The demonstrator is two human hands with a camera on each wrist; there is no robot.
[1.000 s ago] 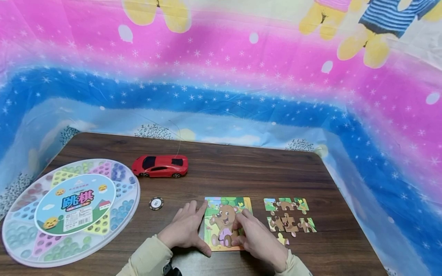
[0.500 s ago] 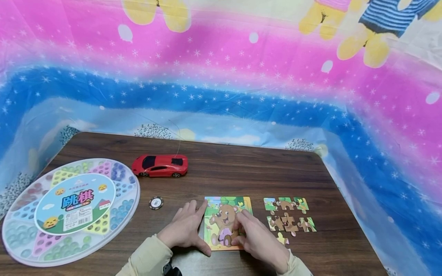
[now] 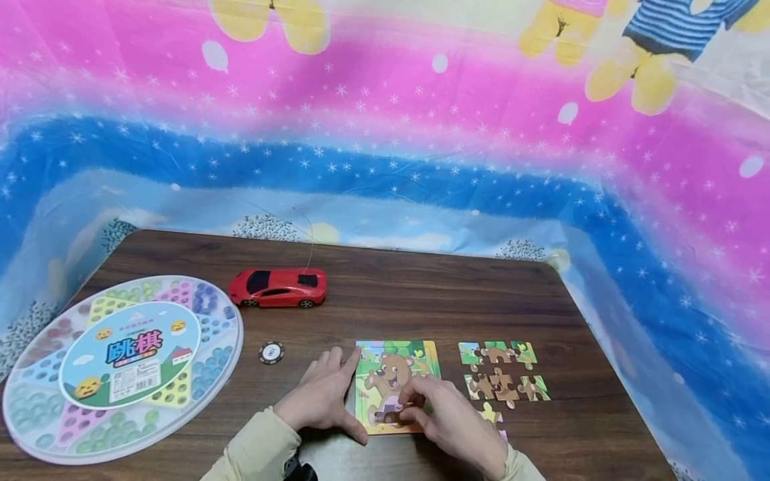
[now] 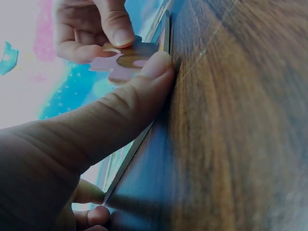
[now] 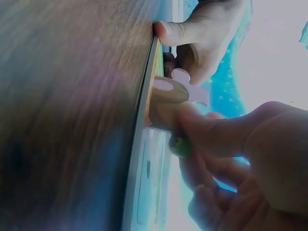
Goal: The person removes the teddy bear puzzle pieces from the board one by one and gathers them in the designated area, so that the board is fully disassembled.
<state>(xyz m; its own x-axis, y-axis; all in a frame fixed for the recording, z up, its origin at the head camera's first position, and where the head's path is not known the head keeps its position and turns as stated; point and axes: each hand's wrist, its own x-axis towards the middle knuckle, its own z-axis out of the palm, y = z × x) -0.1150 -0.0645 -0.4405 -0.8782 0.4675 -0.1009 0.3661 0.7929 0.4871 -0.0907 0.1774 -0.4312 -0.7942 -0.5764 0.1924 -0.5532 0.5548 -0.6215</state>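
Observation:
A bear jigsaw puzzle in a shallow frame [image 3: 367, 387] lies on the table. My left hand [image 3: 321, 394] rests along its left side, fingers and thumb spread, the thumb at the near corner. My right hand [image 3: 448, 417] pinches a puzzle piece [image 3: 391, 414] between thumb and fingers over the lower part of the picture. Both wrist views show this puzzle piece [image 4: 127, 60] tilted up off the board, brown and pink with a rounded knob. The right hand covers the picture's lower right. Beside the board on the right lie several loose puzzle pieces [image 3: 504, 386].
At the left is a round Chinese checkers set [image 3: 129, 354] with marbles under its clear cover. A red toy car [image 3: 278, 287] stands near the back, and a poker chip [image 3: 271, 352] lies left of the board. A printed cloth [image 3: 385, 167] hangs behind the wooden table [image 3: 421, 294].
The piece with the bear's foot has come up out of the picture and tilted in my right fingers, which moved slightly left. The left hand stays at the board's edge.

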